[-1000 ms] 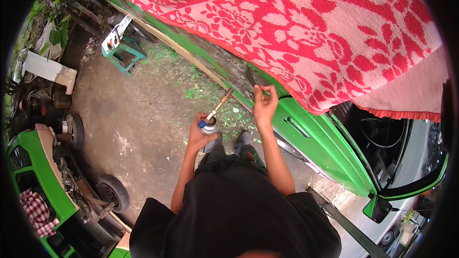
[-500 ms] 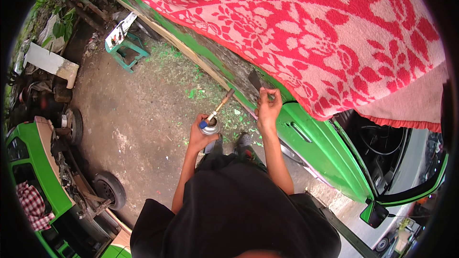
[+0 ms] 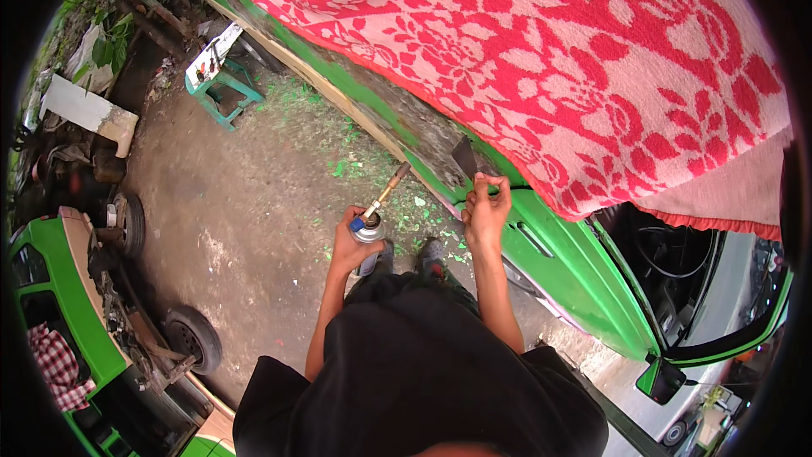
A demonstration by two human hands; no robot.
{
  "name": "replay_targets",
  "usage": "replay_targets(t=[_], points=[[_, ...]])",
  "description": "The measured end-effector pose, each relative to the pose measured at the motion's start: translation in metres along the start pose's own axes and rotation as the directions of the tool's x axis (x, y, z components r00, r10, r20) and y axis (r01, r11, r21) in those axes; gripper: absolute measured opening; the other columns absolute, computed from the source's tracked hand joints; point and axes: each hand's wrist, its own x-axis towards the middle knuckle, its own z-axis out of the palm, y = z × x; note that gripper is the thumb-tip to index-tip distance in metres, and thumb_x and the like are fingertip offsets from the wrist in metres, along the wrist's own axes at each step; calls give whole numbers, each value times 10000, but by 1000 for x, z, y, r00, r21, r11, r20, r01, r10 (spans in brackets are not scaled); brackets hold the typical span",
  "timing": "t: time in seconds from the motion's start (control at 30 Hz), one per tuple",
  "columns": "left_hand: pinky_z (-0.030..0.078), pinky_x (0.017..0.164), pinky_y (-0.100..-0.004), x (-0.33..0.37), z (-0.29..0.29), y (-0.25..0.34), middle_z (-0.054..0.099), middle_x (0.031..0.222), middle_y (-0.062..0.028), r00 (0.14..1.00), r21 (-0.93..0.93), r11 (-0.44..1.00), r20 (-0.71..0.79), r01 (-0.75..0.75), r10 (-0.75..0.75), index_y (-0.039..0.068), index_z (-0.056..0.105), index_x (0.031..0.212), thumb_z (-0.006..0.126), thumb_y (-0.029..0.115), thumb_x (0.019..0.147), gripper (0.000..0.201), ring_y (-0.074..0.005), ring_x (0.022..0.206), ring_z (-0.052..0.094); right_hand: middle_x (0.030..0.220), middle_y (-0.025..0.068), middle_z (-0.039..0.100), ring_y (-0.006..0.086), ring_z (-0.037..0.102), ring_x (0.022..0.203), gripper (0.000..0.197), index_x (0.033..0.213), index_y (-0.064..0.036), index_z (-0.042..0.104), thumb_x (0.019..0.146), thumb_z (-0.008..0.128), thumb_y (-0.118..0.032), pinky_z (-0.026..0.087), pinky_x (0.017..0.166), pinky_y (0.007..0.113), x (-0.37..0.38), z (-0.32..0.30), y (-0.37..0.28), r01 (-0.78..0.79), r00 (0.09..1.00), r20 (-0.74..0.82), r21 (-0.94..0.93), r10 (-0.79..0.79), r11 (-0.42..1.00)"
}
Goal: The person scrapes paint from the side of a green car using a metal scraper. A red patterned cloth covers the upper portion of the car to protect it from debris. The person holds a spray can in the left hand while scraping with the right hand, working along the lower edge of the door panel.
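Note:
My left hand (image 3: 353, 241) grips a small gas torch can (image 3: 369, 233) with a brass nozzle pointing up toward the side of a green vehicle (image 3: 558, 262). My right hand (image 3: 485, 207) holds a flat metal scraper (image 3: 464, 157) with its blade against the vehicle's bare grey, stripped strip of body panel (image 3: 423, 140). A red and pink floral cloth (image 3: 541, 59) covers the vehicle's upper part. Green paint flakes (image 3: 372, 178) lie on the ground below.
A green stool (image 3: 222, 89) with a flat object on it stands at the upper left. Another green vehicle body (image 3: 59, 313) with a wheel (image 3: 193, 338) sits at lower left. Scrap parts line the left edge. The green vehicle's door mirror (image 3: 661, 379) juts out lower right.
The view has shifted slightly; both hands stay near the panel, with the scraper hand moved a little up along the stripped strip and the torch still aimed at it.

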Motion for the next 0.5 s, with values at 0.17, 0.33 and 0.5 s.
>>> replay_targets(t=[0.17, 0.33, 0.5], points=[[488, 738, -261, 9, 0, -1, 623, 857, -11, 998, 0, 999, 26, -49, 49, 35, 531, 1019, 838, 91, 562, 553, -86, 793, 574, 573, -31, 433, 49, 350, 448, 221, 941, -131, 442, 974, 654, -184, 254, 352, 239, 0, -3, 9, 68, 998, 17, -19, -68, 997], [488, 754, -270, 15, -3, -3, 624, 867, -19, 996, 27, 998, 60, -62, 60, 35, 532, 1017, 845, 97, 543, 571, -95, 809, 575, 597, -55, 421, 43, 335, 477, 215, 929, -137, 463, 967, 666, -196, 222, 370, 232, 5, 3, 4, 42, 999, 27, -63, -40, 997], [485, 774, -271, 7, -7, -7, 627, 876, -29, 999, 54, 998, 50, -22, 19, 33, 537, 1025, 839, 95, 533, 581, -106, 826, 572, 628, -42, 444, 42, 365, 495, 223, 933, -135, 464, 965, 672, -210, 217, 378, 228, 4, 18, 2, 95, 980, 182, -55, -83, 994]])
